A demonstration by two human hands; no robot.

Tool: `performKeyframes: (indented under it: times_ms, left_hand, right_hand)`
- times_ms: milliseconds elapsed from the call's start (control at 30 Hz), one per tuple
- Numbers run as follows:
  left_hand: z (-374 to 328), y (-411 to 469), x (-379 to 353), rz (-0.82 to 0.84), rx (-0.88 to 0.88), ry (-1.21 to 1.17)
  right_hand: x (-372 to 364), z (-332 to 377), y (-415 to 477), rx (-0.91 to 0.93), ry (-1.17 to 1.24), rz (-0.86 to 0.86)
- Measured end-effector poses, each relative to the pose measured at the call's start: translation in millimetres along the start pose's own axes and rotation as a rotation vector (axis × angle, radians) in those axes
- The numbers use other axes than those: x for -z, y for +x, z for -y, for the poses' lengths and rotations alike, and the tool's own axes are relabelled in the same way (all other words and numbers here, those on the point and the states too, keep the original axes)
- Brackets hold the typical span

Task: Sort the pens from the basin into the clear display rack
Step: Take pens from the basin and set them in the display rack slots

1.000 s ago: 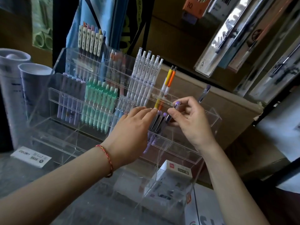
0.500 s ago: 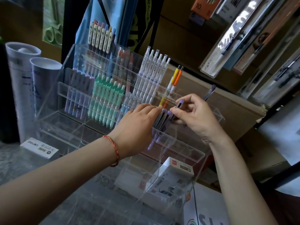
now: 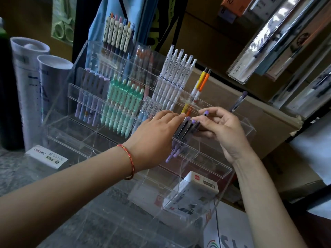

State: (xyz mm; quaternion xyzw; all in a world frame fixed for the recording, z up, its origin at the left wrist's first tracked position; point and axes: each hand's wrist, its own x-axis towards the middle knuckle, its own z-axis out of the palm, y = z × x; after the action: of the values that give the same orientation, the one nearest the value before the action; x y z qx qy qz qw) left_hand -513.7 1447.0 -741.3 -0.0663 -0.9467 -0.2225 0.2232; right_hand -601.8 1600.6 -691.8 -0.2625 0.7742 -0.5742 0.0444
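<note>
Head view: a purple-capped pen [image 3: 206, 113] poised just above its slot in the rack [image 3: 206, 159].
The right hand [image 3: 225, 129], right of centre, has its grip clamped on the pen, with thumb and forefinger pinching near the cap end. The pen's long axis slants from upper right to lower left, roughly parallel to the dark pens [image 3: 186, 128] standing in the slot. That slot lies just to the lower left of the grip, so the coming move looks like a short slide down along the pen's own axis. The left hand [image 3: 154, 140], at centre, is nearer the slot. Its grip is apart, with straight fingers touching the dark pens, seemingly keeping them aside. A clear pen [image 3: 239, 102] sticks up behind the right hand; whether that hand holds it I cannot tell.
</note>
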Motion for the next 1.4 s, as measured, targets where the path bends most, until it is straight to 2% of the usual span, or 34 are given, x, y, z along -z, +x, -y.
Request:
performKeyframes:
  times_ms: [100,233,400,633,833,967,1067,1167,1400]
  left_hand:
    - [0.8,-0.5,-1.7,0.006,-0.006,0.014]
    - [1.1,-1.8,-2.0,0.015,-0.014,0.030]
    - [2.0,-0.6,-2.8,0.008,-0.017,0.034]
    - [5.2,-0.1,-7.1,-0.015,-0.033,0.016]
    - [6.8,-0.6,-10.1,-0.067,-0.061,-0.013]
    - [8.9,0.1,-11.4,-0.060,-0.070,0.006]
    - [9.9,-0.6,-14.0,-0.096,-0.082,0.002]
    - [10.6,-0.9,-16.6,-0.152,-0.106,0.003]
    - [12.3,0.0,-18.7,-0.157,-0.111,0.012]
  right_hand:
    - [3.1,0.9,-1.0,-0.002,0.027,0.031]
    - [1.3,-1.5,-0.4,0.018,-0.076,0.089]
    - [0.2,-2.5,0.5,0.065,0.092,-0.034]
    - [0.9,-3.7,-1.2,0.104,0.075,-0.026]
    - [-0.7,-5.6,2.4,0.063,-0.105,0.067]
    - [1.5,-3.2,1.4,0.060,0.111,-0.004]
    - [3.0,-1.2,0.1,0.098,0.165,-0.026]
    - [4.1,-2.6,0.2,0.111,0.152,-0.016]
    - [5.4,-4.3,2.8,0.120,0.036,0.024]
